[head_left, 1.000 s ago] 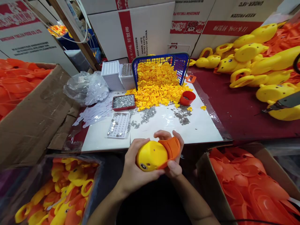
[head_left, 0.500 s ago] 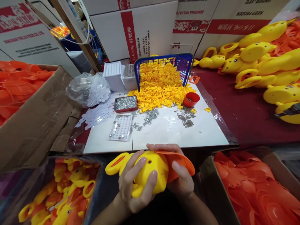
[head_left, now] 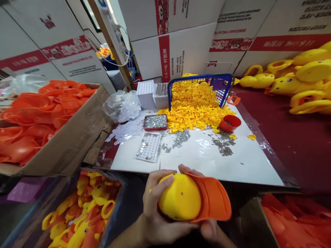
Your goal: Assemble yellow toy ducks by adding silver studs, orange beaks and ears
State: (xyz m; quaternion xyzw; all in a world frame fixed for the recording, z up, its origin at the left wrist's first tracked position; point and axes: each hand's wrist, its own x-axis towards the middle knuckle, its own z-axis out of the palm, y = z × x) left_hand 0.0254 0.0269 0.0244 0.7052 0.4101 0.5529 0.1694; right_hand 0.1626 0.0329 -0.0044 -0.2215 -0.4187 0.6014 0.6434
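Note:
Both my hands hold a yellow plastic duck (head_left: pixel 181 198) just in front of the table edge. A curved orange plastic scoop piece (head_left: pixel 216 198) is seated against its right side; whether it is fastened does not show. My left hand (head_left: pixel 152 206) is wrapped round the yellow part, fingers over the top and thumb beneath. My right hand (head_left: pixel 210 230) grips from the far side and below, partly hidden behind the orange piece. The duck's rounded yellow end, with a small dark hole, faces me. Its looped handle is hidden.
On the white board (head_left: pixel 188 155), a blue basket (head_left: pixel 227 82) spills small yellow parts (head_left: pixel 193 117). Nearby are a red cup (head_left: pixel 230 123), a tray of metal bits (head_left: pixel 155 122) and a white holed tray (head_left: pixel 148 147). Boxes of orange pieces (head_left: pixel 51 117) and ducks (head_left: pixel 88 220) flank me.
The duck has been turned, so its rounded end faces me and its eye and handle no longer show. The orange piece now sticks out further right. My view has swung left.

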